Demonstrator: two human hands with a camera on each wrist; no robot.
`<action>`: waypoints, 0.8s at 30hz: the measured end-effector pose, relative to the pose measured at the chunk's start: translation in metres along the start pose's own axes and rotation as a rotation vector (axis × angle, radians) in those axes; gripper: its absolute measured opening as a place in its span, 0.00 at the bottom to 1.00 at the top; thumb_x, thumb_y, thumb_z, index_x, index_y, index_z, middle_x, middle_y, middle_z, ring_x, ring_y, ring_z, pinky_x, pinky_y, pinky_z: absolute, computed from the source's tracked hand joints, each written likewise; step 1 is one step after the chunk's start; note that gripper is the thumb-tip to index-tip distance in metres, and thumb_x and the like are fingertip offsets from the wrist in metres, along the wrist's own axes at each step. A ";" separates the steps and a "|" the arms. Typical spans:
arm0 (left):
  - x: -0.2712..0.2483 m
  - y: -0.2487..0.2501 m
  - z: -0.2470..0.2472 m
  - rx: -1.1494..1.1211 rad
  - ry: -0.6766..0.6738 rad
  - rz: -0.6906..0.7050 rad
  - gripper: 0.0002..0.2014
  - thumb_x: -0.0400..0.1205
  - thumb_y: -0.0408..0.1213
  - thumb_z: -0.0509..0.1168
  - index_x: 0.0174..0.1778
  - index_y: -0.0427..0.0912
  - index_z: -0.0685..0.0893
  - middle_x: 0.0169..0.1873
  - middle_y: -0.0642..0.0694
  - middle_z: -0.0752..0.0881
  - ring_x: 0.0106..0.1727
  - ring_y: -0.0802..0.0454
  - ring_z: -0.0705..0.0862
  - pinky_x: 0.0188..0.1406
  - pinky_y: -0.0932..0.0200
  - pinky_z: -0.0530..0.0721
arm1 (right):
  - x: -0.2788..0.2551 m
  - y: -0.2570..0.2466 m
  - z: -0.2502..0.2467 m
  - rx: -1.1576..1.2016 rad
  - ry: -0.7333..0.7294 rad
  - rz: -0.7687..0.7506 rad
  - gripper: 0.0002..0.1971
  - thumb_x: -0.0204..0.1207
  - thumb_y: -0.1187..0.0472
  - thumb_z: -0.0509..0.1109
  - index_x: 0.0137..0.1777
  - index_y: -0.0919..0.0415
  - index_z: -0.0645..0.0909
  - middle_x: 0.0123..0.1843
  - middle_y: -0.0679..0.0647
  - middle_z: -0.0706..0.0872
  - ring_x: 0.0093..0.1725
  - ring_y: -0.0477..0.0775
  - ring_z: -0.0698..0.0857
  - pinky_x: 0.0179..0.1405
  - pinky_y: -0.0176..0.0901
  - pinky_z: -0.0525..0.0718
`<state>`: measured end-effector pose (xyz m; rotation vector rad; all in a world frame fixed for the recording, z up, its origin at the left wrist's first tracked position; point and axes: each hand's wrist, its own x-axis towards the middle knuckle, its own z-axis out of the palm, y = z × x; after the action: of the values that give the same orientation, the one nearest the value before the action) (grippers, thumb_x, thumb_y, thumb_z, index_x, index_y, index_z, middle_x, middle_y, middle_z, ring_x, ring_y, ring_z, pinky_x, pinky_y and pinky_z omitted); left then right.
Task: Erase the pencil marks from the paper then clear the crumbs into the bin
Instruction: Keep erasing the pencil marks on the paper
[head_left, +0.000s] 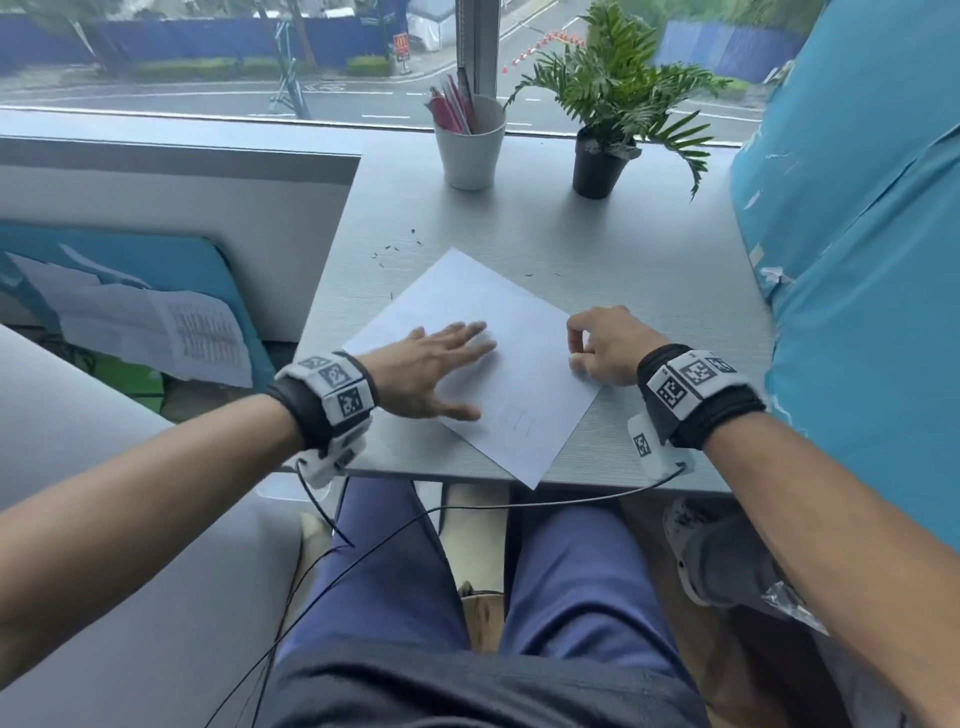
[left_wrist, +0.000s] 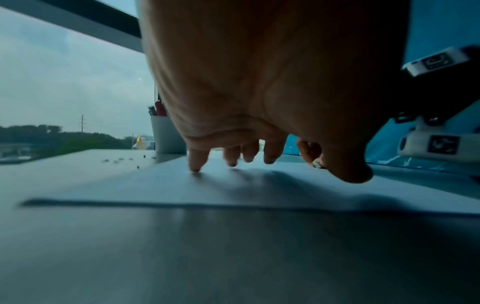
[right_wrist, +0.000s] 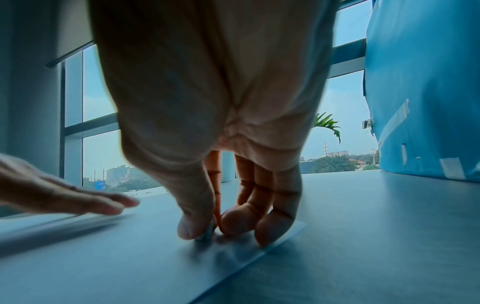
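Observation:
A white sheet of paper (head_left: 483, 312) lies slanted on the grey table (head_left: 649, 249). Faint pencil marks (head_left: 519, 423) show near its front corner. My left hand (head_left: 467, 374) lies on the sheet's left part with fingers straight and spread; the fingertips (left_wrist: 194, 167) touch the paper (left_wrist: 155, 189). My right hand (head_left: 574, 358) is at the sheet's right edge, thumb and fingers pinching a small eraser (right_wrist: 207, 234) against the paper (right_wrist: 130, 257). Dark eraser crumbs (head_left: 395, 249) are scattered on the table beyond the sheet's far left edge, crumbs (left_wrist: 116, 160) also in the left wrist view.
A white cup of pens (head_left: 470, 150) and a potted fern (head_left: 597, 161) stand at the far edge by the window. A blue covered bulk (head_left: 857, 260) borders the table's right side. The sheet's front corner overhangs the table's front edge (head_left: 623, 483), above my lap.

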<state>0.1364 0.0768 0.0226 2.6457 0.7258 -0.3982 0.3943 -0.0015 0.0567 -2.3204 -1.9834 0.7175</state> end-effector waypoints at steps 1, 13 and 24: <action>-0.005 0.005 0.006 -0.009 0.008 -0.035 0.51 0.74 0.75 0.57 0.89 0.54 0.46 0.87 0.49 0.38 0.87 0.51 0.39 0.83 0.35 0.42 | 0.000 0.000 0.001 0.011 0.010 0.014 0.03 0.75 0.62 0.72 0.46 0.61 0.83 0.45 0.53 0.83 0.52 0.57 0.82 0.45 0.42 0.78; -0.004 0.025 0.016 -0.079 0.050 -0.134 0.61 0.67 0.74 0.69 0.89 0.52 0.46 0.87 0.42 0.38 0.87 0.45 0.37 0.84 0.33 0.41 | -0.029 -0.002 0.012 -0.151 -0.003 0.144 0.07 0.69 0.65 0.74 0.32 0.55 0.81 0.42 0.56 0.87 0.44 0.60 0.87 0.42 0.43 0.83; 0.012 -0.009 0.002 -0.192 0.234 -0.130 0.58 0.61 0.72 0.75 0.84 0.47 0.65 0.83 0.47 0.63 0.83 0.46 0.62 0.83 0.42 0.61 | -0.017 -0.017 0.014 -0.145 0.077 -0.049 0.02 0.73 0.57 0.77 0.41 0.53 0.86 0.46 0.53 0.87 0.48 0.56 0.85 0.44 0.45 0.81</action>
<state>0.1417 0.0881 0.0139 2.4948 0.9612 -0.0471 0.3715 -0.0180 0.0547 -2.3270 -2.1163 0.4890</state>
